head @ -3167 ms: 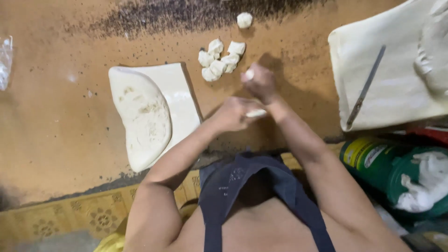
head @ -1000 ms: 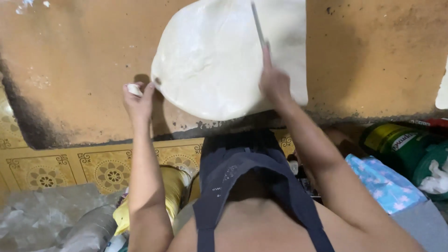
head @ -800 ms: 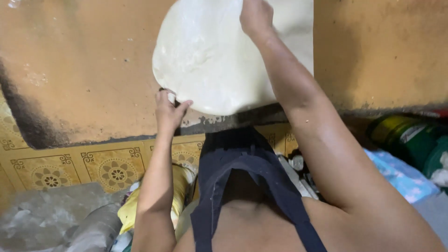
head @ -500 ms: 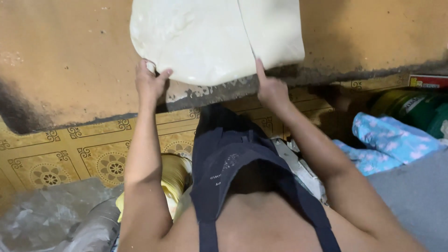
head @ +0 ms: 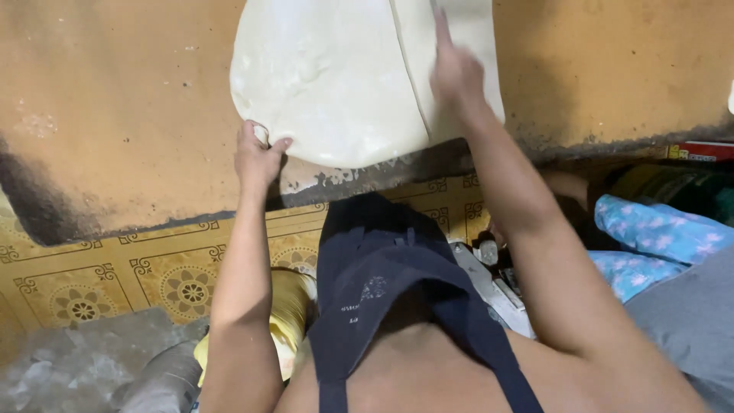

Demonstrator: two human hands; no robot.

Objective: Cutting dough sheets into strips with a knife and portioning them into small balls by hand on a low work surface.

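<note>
Pinching the near edge of the dough [head: 336, 84] with the left hand [head: 258, 153], thumb and fingers pressed together on it; pressing the right hand [head: 457, 73] flat and spread on top. Lying partly on the white board [head: 474, 23], partly overhanging the table [head: 115, 115]. Risking a tear if pulling too hard on such thin dough.

left hand [head: 258, 157] pinching dough sheet [head: 336, 84], right hand [head: 456, 73] flat
</note>
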